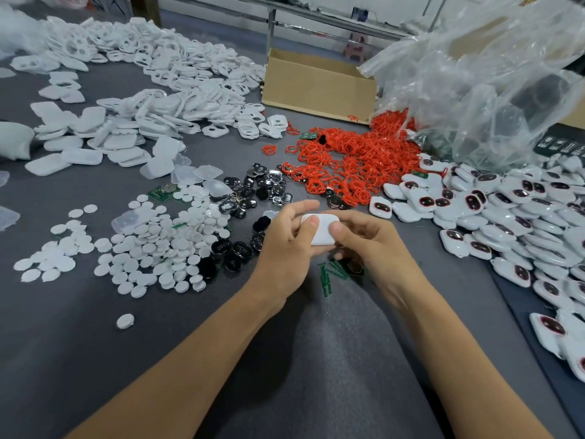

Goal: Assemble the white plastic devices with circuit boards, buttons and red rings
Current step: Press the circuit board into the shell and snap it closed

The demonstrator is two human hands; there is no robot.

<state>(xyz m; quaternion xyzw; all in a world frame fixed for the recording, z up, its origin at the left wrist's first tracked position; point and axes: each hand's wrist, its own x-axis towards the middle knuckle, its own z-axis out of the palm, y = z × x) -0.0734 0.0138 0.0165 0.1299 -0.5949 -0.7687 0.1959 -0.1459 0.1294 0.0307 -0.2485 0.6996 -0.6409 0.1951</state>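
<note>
Left grip [285, 243] and right grip [370, 245] clasp one white device [319, 232]; finished units [506, 217] lie at 3 o'clock, unused shells [158, 90] at 11 o'clock.

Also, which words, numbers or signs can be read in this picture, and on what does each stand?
Nothing can be read.
On the cardboard box: a red mark at its lower corner, too small.
On the green circuit board: white print, blurred.
On the black buttons: pale markings, blurred.
On the black object at the right edge: white symbols, blurred.
</note>
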